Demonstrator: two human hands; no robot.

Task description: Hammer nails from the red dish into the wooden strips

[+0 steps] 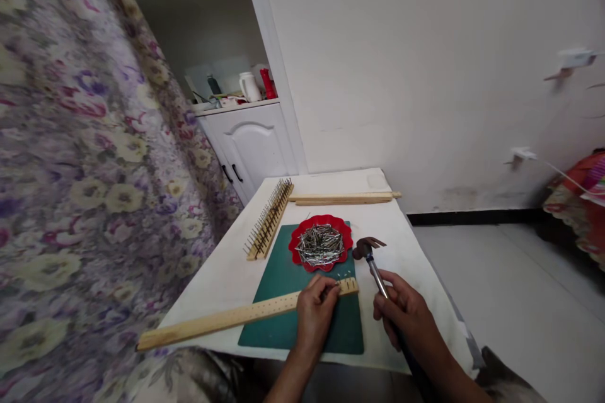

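My left hand [317, 302] is closed in a pinch at the top of a wooden strip [227, 322], near its right end. A nail seems to be between the fingertips, mostly hidden by them. Just right of the fingers, several nails [348, 276] stand upright in the strip, and rows of small dots run along it to the left. In my right hand [407, 312] is a claw hammer [377, 272], gripped by its handle, with the head raised right of the strip. A red scalloped dish [293, 250] full of loose nails [321, 244] sits beyond my left hand.
Under the dish and strip lies a green mat [283, 277] on a white-covered table [212, 283]. A wooden strip studded with nails [269, 220] lies at the back left. Bare wooden strips [345, 198] rest along the far edge. A floral curtain [108, 157] hangs at left.
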